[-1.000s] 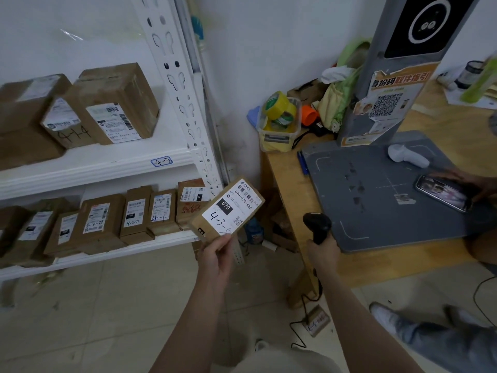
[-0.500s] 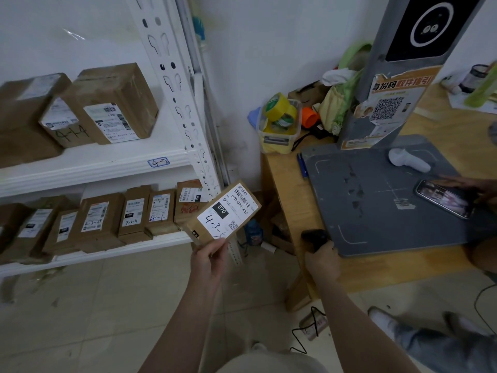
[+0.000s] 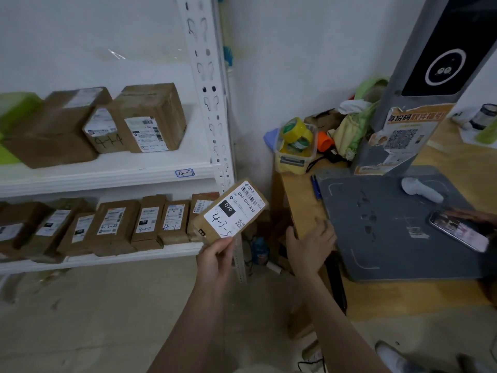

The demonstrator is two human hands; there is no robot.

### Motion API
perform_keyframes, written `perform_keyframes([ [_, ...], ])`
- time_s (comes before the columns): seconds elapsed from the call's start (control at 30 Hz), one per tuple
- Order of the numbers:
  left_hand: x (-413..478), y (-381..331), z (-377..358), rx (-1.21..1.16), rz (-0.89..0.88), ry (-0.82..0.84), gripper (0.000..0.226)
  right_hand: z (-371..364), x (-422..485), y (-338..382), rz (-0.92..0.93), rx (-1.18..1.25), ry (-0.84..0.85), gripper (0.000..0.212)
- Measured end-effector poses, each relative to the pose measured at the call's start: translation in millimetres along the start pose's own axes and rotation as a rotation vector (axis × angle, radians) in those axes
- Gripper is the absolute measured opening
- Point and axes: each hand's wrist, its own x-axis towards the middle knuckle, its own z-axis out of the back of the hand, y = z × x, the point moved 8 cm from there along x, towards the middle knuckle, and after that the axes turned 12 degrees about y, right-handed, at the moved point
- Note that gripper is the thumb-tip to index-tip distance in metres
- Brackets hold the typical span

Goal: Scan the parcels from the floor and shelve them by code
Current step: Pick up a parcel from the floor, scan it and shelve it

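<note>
Left hand [image 3: 215, 255] pinches parcel [image 3: 232, 211] by lower corner at frame centre, label marked 4-3-. Right hand [image 3: 309, 246] empty, fingers spread on table [image 3: 295, 195] edge, 3 o'clock. Step, likely: shelving by code. Next: find 4-3 level on shelf [image 3: 107, 181], 9 o'clock; tag [image 3: 184, 173] reads 4-2.

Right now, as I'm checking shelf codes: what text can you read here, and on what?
"070-070-A80", "070", handwritten "4-3-" with an unclear end: label on the parcel held by the left hand.
"4-2": tag on the upper shelf edge.
"4-1-": handwritten on a lower shelf parcel.
Other parcel labels and the kiosk poster: too blurred to read.
</note>
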Motion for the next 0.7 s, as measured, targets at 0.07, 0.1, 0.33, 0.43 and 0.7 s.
perform_keyframes([
  [0.07,-1.0,-20.3,-11.6,-0.02,-0.035,0.039,0.04,-10.7,-5.1,44.9,0.096,0.258,0.141,0.068],
  [0.1,-2.6,-32.6,-17.9,-0.039,-0.058,0.058,0.039,-20.2,-10.6,69.0,0.14,0.412,0.258,0.065],
  [0.33,-19.2,-126.3,-38.9,-0.081,-0.171,0.148,0.052,-87.8,-87.0,218.7,0.413,0.759,0.823,0.057],
  [0.43,-27.3,-158.4,-42.0,0.036,-0.146,0.157,0.04,-110.0,-108.1,252.0,0.412,0.805,0.852,0.061],
  [0.7,-14.6,-184.3,-54.7,0.435,0.234,0.154,0.023,-111.2,-102.9,290.6,0.237,0.958,0.643,0.053],
])
